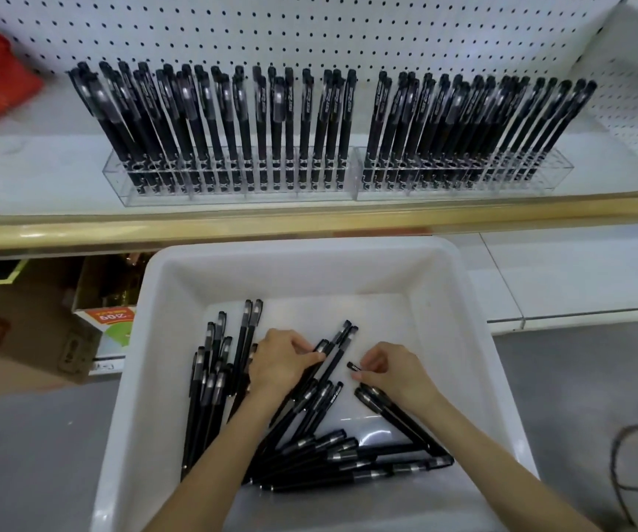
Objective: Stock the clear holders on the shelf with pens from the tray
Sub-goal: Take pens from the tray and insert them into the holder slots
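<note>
Your left hand (282, 362) is down in the white plastic tray (309, 249), fingers curled round a diagonal bunch of slim black capped pens (338, 345). Your right hand (394, 372) sits just beside it, also in the tray, fingers bent in. Its thumb & forefinger pinch a short black pen end (351, 365) that pokes out; the rest of that pen is hidden by the hand.

The loose pens are matt black w/ a grey see-through band near the cap & a clip. They lie in 3 rough groups: along the tray's left wall, fanned across the centre under your hands, & stacked at the near edge.

Above the tray, on the white shelf (41, 178), two clear acrylic holders (240, 193) stand end to end in front of the white pegboard (309, 28). Both carry rows of the same pens, caps up, leaning back twd the board.
</note>
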Motion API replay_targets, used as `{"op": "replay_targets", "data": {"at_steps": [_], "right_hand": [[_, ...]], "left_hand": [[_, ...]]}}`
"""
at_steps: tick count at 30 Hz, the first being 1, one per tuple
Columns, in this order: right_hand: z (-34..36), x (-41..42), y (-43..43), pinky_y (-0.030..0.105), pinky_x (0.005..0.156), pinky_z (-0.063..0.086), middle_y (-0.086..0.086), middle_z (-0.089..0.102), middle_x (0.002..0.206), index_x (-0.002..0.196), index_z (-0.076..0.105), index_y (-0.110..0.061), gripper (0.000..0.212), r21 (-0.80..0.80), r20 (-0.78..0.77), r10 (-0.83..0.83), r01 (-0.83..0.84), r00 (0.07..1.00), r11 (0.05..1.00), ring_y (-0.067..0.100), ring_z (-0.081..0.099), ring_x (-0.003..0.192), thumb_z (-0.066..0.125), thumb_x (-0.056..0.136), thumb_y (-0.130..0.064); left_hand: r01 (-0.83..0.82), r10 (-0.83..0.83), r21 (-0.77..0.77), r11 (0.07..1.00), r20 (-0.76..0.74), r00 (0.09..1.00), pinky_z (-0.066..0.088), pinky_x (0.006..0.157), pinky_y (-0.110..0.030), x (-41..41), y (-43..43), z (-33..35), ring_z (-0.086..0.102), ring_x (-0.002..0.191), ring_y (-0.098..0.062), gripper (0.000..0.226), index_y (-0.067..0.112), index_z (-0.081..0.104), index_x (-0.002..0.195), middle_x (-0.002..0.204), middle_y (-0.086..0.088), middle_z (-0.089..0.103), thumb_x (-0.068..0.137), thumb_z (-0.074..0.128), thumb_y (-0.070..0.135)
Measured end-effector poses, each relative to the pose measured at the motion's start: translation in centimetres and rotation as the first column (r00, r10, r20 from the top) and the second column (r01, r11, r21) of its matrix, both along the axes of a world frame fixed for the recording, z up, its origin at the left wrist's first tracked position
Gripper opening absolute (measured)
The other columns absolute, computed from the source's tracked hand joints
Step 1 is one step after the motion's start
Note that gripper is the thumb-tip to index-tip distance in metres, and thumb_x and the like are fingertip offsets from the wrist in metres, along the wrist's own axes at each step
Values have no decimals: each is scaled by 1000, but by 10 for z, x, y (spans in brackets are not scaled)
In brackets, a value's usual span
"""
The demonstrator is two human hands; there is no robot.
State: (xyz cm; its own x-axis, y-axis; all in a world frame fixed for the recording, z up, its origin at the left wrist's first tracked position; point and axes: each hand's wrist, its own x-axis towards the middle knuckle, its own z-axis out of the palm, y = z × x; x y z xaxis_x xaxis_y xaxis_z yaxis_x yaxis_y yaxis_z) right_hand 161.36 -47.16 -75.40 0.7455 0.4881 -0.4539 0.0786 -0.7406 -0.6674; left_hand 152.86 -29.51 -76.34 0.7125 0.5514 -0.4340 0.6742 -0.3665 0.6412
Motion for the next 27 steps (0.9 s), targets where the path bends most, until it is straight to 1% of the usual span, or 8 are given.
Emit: {"op": "replay_targets", "data": {"at_steps": [3, 9, 13, 15, 18, 22, 24, 27], "right_hand": [[-1, 0, 4, 10, 59, 42, -3, 63, 76, 73, 59, -22, 21, -30, 31, 36, -35, 999, 999, 5, 55, 67, 81, 75, -23], [-2, 0, 5, 10, 60, 42, -4, 63, 73, 72, 61, -20, 19, -11, 42, 39, -39, 998, 999, 2, 55, 65, 79, 76, -21], [-3, 1, 5, 7, 56, 39, -8, 61, 70, 69, 60, -22, 20, 1, 27, 32, -32, 999, 999, 1, 53, 64, 76, 79, -19], [-3, 1, 4, 7, 56, 39, -8, 61, 70, 68, 61, -22, 20, 8, 12, 19, -19, 1000, 1000, 1, 54, 63, 76, 79, -18], [-3, 1, 2, 8, 57, 41, -6, 62, 69, 67, 60, -20, 20, 36, -9, -11, 11, 1000, 999, 3, 55, 63, 76, 80, -16], [0, 3, 1, 6, 58, 41, -3, 62, 74, 71, 57, -19, 20, 79, -14, -59, 60, 998, 995, 5, 56, 68, 72, 83, -15], [1, 4, 1, 6, 58, 40, -2, 61, 75, 72, 55, -19, 20, 97, -14, -84, 85, 996, 992, 5, 54, 68, 69, 86, -15], [1, 5, 2, 8, 61, 41, 3, 63, 81, 75, 55, -17, 18, 134, -23, -130, 132, 991, 982, 9, 56, 72, 68, 87, -16]], "left_hand": [[22, -23, -27, 999, -23, 999, 54, 76, -31, 3, 2, 0, 63, 84, -7, 19, 33, 64, 68, 85, 12, 67, 72, 80, 43], [11, -12, -16, 1000, -68, 998, 42, 60, -20, 5, 0, 3, 61, 79, -5, 19, 27, 73, 79, 79, 15, 65, 73, 79, 43], [30, -31, -18, 999, -82, 996, 44, 64, -21, 6, 2, 3, 63, 80, -6, 18, 27, 75, 80, 84, 13, 70, 73, 79, 43], [54, -54, -4, 999, -80, 995, 43, 66, -20, 6, 1, 3, 62, 79, -6, 17, 27, 76, 80, 85, 13, 71, 74, 78, 43], [74, -72, 15, 997, -80, 994, 46, 68, -22, 6, 2, 3, 64, 83, -7, 15, 29, 76, 79, 86, 13, 71, 74, 78, 43], [86, -85, 14, 996, -63, 994, 51, 71, -25, 5, 7, 1, 63, 80, -4, 16, 34, 68, 66, 80, 17, 68, 72, 79, 43], [78, -77, 19, 997, -23, 997, 51, 71, -26, 4, 10, -1, 60, 80, -2, 18, 33, 64, 70, 82, 16, 64, 72, 80, 41], [47, -46, -16, 999, 53, 998, 53, 78, -30, 2, 15, -4, 60, 83, -5, 19, 28, 63, 79, 89, 9, 63, 73, 80, 34]]}}
